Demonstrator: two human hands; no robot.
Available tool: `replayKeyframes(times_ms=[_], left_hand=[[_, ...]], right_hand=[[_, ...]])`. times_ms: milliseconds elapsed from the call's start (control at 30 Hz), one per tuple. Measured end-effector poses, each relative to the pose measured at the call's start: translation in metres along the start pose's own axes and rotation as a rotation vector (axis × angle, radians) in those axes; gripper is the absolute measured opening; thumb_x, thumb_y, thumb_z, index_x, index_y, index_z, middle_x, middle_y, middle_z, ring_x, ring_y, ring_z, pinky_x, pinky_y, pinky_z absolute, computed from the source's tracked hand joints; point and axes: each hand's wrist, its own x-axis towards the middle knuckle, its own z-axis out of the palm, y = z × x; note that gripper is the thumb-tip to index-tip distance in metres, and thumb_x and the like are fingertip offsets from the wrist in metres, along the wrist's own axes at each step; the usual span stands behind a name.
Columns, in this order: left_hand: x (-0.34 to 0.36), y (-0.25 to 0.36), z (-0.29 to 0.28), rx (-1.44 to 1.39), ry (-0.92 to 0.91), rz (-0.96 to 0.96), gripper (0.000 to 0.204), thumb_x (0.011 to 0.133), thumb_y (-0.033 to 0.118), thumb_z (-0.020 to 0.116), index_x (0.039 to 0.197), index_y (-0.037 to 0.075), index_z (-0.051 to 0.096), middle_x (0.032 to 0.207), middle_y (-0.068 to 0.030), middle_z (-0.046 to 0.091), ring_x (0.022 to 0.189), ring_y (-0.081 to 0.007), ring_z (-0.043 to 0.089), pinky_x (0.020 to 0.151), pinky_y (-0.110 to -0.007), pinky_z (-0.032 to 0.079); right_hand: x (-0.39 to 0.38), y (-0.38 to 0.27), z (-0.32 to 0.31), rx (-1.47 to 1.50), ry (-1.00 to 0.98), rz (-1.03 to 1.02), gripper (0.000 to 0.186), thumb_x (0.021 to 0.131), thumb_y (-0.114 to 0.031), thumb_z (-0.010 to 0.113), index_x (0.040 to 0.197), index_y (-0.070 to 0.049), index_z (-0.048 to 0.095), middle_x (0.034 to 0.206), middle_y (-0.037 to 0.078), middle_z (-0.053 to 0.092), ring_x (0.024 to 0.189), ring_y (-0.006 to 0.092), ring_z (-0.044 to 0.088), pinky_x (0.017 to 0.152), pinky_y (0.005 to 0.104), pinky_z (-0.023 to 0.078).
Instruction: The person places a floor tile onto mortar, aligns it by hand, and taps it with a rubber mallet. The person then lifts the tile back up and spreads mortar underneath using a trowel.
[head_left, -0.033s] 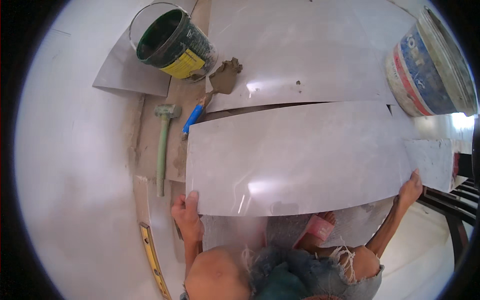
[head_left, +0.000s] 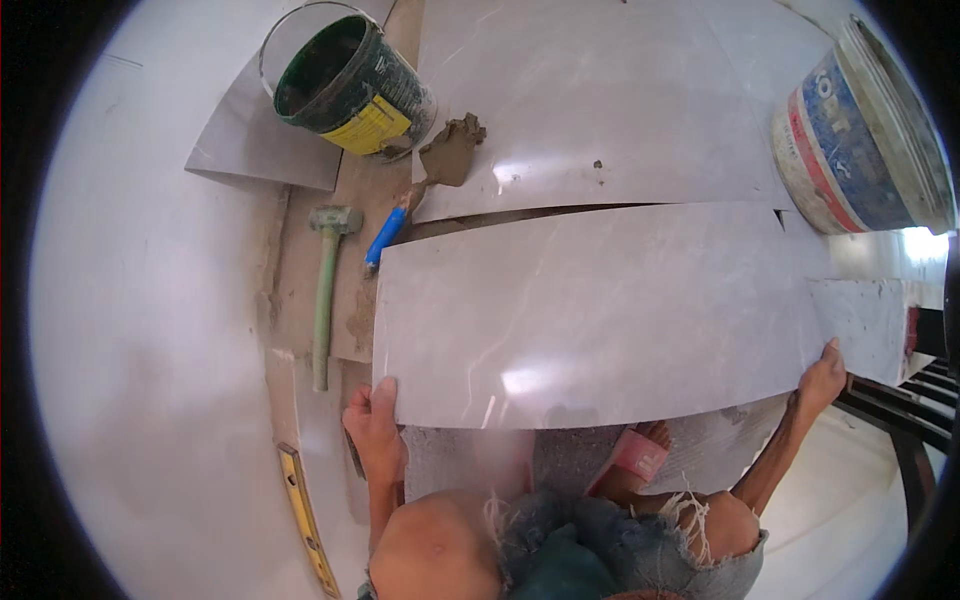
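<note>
A long grey polished tile (head_left: 580,320) spans the space in front of my knees. At its near left corner my left hand (head_left: 376,425) grips the edge, thumb on top and fingers curled below. On the near right corner my right hand (head_left: 823,378) holds the other end, its fingers partly hidden under the tile. A dark, tapering gap shows between the tile's far edge and a larger grey tile (head_left: 600,110) beyond it. Left of the gap lies a trowel with a blue handle (head_left: 386,238), its blade covered in wet mortar (head_left: 452,152).
A green-handled mallet (head_left: 326,290) and a yellow spirit level (head_left: 306,520) lie at the left. Behind them stands a dark green bucket (head_left: 350,90) with a yellow label. A large white and blue bucket (head_left: 840,140) sits at the far right, above a dark railing (head_left: 900,410).
The held tile's near edge and left end have shifted very slightly away from me, with my left hand moving along. The surrounding tools and buckets stay put.
</note>
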Motion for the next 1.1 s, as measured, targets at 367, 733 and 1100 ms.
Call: replayKeyframes(times_ms=[367,733,1100], left_hand=[[0.032,0.006,0.030,-0.077,0.042,0.056,0.027,0.088,0.016,0.067,0.069,0.010,0.049,0.066,0.0031,0.053,0.062,-0.0055,0.047,0.058,-0.023,0.040],[0.067,0.060,0.044,0.188,-0.067,0.009,0.025,0.086,0.031,0.066,0.086,0.007,0.059,0.067,0.0003,0.052,0.052,-0.0080,0.045,0.045,-0.023,0.033],[0.111,0.149,0.075,-0.031,-0.242,-0.209,0.034,0.088,0.031,0.064,0.063,0.020,0.043,0.047,0.0079,0.033,0.033,-0.0048,0.027,0.033,-0.021,0.019]], right_hand=[[0.007,0.010,0.005,-0.245,0.108,-0.100,0.049,0.095,-0.035,0.047,0.112,0.008,0.062,0.113,0.026,0.064,0.108,0.0361,0.059,0.094,0.0400,0.042],[0.023,-0.068,0.020,0.046,-0.006,-0.145,0.043,0.092,-0.033,0.054,0.095,0.009,0.065,0.092,0.020,0.067,0.080,0.0320,0.058,0.081,0.0394,0.043],[0.060,-0.114,0.024,0.701,-0.416,-0.400,0.046,0.089,-0.041,0.066,0.115,-0.002,0.062,0.094,0.000,0.058,0.083,0.0074,0.051,0.075,0.0237,0.043]])
